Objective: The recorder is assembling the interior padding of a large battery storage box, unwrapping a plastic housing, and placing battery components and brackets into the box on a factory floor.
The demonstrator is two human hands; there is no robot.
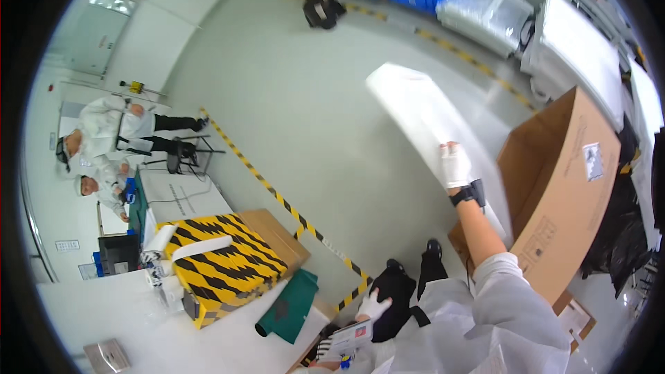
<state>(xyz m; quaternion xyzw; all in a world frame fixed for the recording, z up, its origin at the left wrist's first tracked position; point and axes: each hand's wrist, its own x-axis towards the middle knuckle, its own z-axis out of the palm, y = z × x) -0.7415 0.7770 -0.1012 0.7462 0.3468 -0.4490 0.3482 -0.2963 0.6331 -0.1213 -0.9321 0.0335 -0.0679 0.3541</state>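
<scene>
While the right hand [455, 166] grips the white panel [422, 107], the left hand [374, 307] has nothing in it that I can see. Its fingers are spread, and it hangs near the black trousers [393, 287]. Both hands wear white gloves. The right fingertips rest on the panel's face, but I cannot tell where the thumb goes.

The white panel is up off the floor [312, 118] and tilted, in front of the person and to the right. Its low end is just beside the brown box [564, 201], and I cannot tell if they touch. The box is open, and most of the panel is outside it. So the lifting looks done, and the panel looks about halfway through being handled. It is not set down yet.

To the left, a striped box [232, 260] in yellow and black sits by a green mat [291, 305] on the white tabletop [90, 312]. Two workers [104, 125] are farther off.

The brown box has a white label [593, 161] and dark print on its side, both too small to read. A badge [352, 337] with a red patch shows low down by the person's body. A sign [67, 245] is on the far wall, and its words are too tiny. I see no clear brand on the white panel.
</scene>
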